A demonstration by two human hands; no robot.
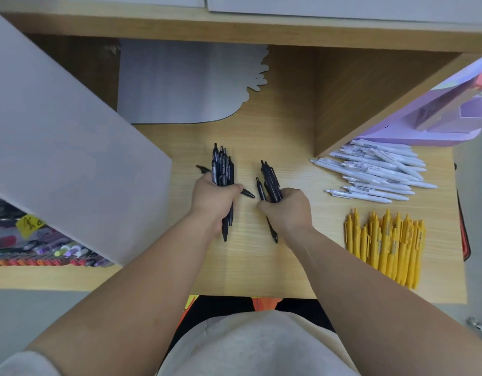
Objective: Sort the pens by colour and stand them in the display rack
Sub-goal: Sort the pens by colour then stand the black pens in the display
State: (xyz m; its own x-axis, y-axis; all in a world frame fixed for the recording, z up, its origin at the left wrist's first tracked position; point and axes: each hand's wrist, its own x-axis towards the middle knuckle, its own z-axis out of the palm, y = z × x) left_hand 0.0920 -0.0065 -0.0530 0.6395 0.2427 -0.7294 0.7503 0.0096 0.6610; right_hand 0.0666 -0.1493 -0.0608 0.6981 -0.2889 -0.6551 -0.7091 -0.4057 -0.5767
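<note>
The black plastic pens in your left bundle have their long axis running from the near edge of the light wooden desk surface toward its far edge. Most of their length stands out beyond the fist on the far side, and two ends come out below the wrist. Your left hand has its fingers curled tightly round this bundle. One more black pen lies crosswise at this hand; I cannot tell if you hold it.

Your right hand grips a smaller bundle of black pens, leaning a little to the left, also mostly beyond the fist. Both bundles are near the middle of the surface.

Toward the right edge lie a loose heap of white pens and, nearer to you, a row of yellow pens. The purple cardboard display rack is at the far right corner.
</note>
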